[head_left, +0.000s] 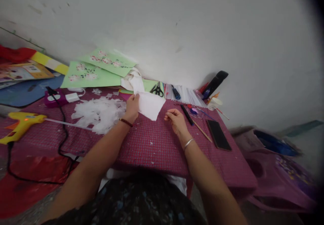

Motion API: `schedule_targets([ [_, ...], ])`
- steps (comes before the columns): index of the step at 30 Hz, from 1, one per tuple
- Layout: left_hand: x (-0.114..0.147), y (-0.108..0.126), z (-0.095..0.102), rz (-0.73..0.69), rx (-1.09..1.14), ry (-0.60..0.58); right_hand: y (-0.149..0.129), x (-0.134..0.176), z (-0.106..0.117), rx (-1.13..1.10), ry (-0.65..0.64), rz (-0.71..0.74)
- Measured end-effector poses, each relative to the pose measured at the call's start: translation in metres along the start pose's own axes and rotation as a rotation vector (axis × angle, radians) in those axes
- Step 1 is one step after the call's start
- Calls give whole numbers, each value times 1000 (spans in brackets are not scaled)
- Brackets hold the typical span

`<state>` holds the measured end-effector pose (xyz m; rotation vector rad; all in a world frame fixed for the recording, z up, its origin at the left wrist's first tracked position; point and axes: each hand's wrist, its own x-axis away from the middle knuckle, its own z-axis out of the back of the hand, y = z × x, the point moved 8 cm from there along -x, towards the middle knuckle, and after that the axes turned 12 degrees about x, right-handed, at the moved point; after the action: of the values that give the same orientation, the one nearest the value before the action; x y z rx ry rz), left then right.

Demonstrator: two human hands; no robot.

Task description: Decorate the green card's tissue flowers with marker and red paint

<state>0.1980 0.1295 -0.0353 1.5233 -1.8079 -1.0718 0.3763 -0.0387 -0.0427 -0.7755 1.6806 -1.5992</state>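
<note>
My left hand (133, 106) grips the left edge of a thin white sheet (152, 105), tissue or cloth, I cannot tell which. The sheet hangs over the table, its free corner pointing toward me. To the right, apart from the sheet, is my right hand (176, 120), thumb and fingertips pinched together; whether anything small is between them cannot be made out. A heap of shredded white pieces (100, 111) lies left of my left hand. Behind the sheet sits a crumpled white strip (133, 79). Black-handled scissors (158, 90) rest beyond it.
A yellow glue gun (24, 123) with a black cable lies at the left, near a purple power adapter (57, 98). On the right are a phone (218, 133), a wooden stick (202, 131) and a black marker (186, 114). Green floral sheets (96, 76) lean against the wall.
</note>
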Motion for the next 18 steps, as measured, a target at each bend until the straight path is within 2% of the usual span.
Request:
schedule_targets([
  [4,15,6,-20,64,-166,-210,-27,2,8,127,6,202],
  [7,43,1,-43,125,-274,-388,-41,13,-8,365,-98,371],
  [11,75,-5,-69,184,-340,-567,-38,22,-22,523,-90,387],
  [13,80,-4,-74,189,-354,-607,-37,23,-21,517,-47,364],
  [15,76,0,-73,164,-360,-595,-40,22,-13,481,25,349],
  [18,59,14,-60,69,-347,-466,-44,20,4,387,151,301],
])
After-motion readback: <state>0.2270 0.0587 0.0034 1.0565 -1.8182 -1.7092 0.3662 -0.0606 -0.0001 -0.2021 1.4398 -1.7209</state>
